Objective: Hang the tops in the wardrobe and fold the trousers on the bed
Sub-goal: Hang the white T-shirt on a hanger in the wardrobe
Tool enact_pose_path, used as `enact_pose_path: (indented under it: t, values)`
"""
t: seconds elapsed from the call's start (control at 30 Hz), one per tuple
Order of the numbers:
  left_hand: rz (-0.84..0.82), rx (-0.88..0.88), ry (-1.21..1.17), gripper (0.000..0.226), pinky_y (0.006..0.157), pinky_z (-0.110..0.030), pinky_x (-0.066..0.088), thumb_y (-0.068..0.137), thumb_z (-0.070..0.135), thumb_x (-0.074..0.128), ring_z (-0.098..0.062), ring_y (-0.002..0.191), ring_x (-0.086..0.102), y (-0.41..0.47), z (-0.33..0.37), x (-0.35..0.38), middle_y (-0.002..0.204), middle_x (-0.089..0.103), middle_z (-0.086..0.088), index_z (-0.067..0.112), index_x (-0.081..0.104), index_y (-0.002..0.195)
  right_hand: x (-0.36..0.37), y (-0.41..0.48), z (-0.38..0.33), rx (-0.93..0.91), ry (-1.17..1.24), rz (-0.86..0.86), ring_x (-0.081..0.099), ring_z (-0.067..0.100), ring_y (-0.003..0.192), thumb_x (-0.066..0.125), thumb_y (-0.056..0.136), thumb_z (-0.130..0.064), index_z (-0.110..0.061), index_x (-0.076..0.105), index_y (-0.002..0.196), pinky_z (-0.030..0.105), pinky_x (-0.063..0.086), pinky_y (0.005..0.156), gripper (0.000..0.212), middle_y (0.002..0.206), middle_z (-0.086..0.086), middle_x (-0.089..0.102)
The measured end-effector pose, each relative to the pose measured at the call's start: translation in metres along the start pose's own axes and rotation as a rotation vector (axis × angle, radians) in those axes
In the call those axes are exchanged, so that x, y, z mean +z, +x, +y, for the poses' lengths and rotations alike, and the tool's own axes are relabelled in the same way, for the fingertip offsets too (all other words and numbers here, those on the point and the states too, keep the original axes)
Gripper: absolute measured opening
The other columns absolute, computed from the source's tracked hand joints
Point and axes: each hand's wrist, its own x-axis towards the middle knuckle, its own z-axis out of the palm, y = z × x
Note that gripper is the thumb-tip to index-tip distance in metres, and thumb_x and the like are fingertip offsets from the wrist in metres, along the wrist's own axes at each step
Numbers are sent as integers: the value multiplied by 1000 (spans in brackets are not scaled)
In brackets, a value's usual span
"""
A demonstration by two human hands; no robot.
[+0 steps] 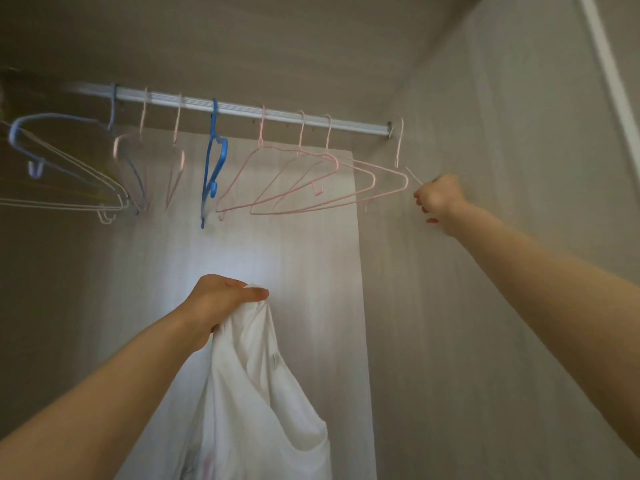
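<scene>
Inside the wardrobe, I'm looking up at the rail point(242, 110), which runs across the top to the side wall point(519, 150) on the right. Both arms are up and bare.

Right hand point(438, 199): just below the rail's right end, close to the side wall. The fingers point(420, 202) are curled into a fist round the thin wire arm of the end hanger point(399, 143). That hanger's hook sits over the very end of the rail, by the bracket. The wire blurs where it enters the fist, so I can't tell the exact grip point.

Left hand point(221, 299): well below the rail's middle. Fingers and thumb pinch a bunched edge of the white top point(256, 393), with the thumb lying on the cloth. The top hangs straight down from the hand and out of the bottom of the view. It is well apart from the rail and touches no hanger. A curved opening shows low down, neck or armhole, I can't tell which. There is a faint pink print near the bottom edge.

Rest of the rail:
- Three pink hangers point(335, 164) hang just left of the end hanger, overlapping.
- A blue hanger point(222, 152) hangs near the rail's middle, turned edge-on.
- Left of that are two more pink ones, also edge-on.
- At the rail's left end are a pale blue hanger point(55, 116) and some white wire ones, blurred.
</scene>
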Motion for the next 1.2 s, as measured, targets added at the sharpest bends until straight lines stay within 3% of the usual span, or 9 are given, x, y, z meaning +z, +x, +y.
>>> enact_pose_path:
  t: [0.1, 0.23, 0.33, 0.53, 0.77, 0.87, 1.0, 1.2]
  values:
    - [-5, -42, -55, 29, 81, -35, 54, 70, 23, 87, -26, 90, 70, -11, -14, -2, 94, 75, -10, 9, 75, 92, 13, -28, 27, 69, 113, -23, 54, 28, 85, 46, 94, -10, 2, 59, 117, 39, 50, 67, 29, 116, 24, 61]
    - [21, -73, -68, 24, 79, -33, 55, 74, 22, 84, -24, 89, 70, -30, -33, -6, 94, 75, -9, 11, 75, 93, 29, -79, 59, 184, 180, -79, 56, 32, 91, 40, 96, -13, -3, 60, 112, 49, 54, 78, 27, 116, 21, 61]
    - [8, -90, -30, 18, 71, -29, 54, 76, 24, 83, -22, 83, 70, -44, -43, -10, 90, 76, -8, 12, 76, 88, 37, -122, 75, 262, 232, -148, 58, 33, 102, 40, 98, -16, -9, 59, 105, 49, 55, 79, 22, 112, 15, 62]
    - [12, -110, 81, 14, 65, -26, 51, 80, 26, 79, -21, 82, 69, -65, -68, -17, 90, 75, -5, 15, 77, 89, 44, -202, 95, 407, 443, -363, 67, 22, 80, 38, 101, -15, -12, 56, 92, 43, 58, 71, 21, 81, 6, 67]
    - [107, -131, 215, 17, 53, -19, 46, 83, 20, 76, -15, 62, 60, -84, -97, -28, 74, 67, -6, 4, 75, 85, 25, -264, 107, 499, 719, -678, 73, 32, 78, 44, 100, -13, -3, 63, 101, 49, 59, 69, 22, 69, 13, 67]
    - [173, -164, 236, 13, 51, -19, 49, 81, 20, 77, -13, 58, 60, -87, -110, -36, 72, 66, -5, 8, 72, 83, 13, -279, 112, 513, 778, -834, 67, 26, 58, 44, 100, -12, -1, 65, 102, 49, 58, 66, 24, 61, 10, 58]
    - [223, -160, 422, 12, 65, -34, 56, 81, 19, 75, -22, 64, 61, -97, -123, -56, 73, 65, -10, 11, 69, 74, 5, -291, 116, 495, 745, -970, 55, 18, 45, 46, 98, -14, -2, 66, 105, 49, 58, 66, 24, 52, 2, 45]
    - [199, -264, 581, 9, 40, -24, 48, 85, 8, 68, -24, 57, 55, -116, -138, -85, 80, 63, -17, -1, 68, 82, 1, -298, 122, 469, 672, -1058, 24, 8, 40, 46, 99, -16, -4, 68, 105, 46, 57, 68, 26, 53, -6, 20]
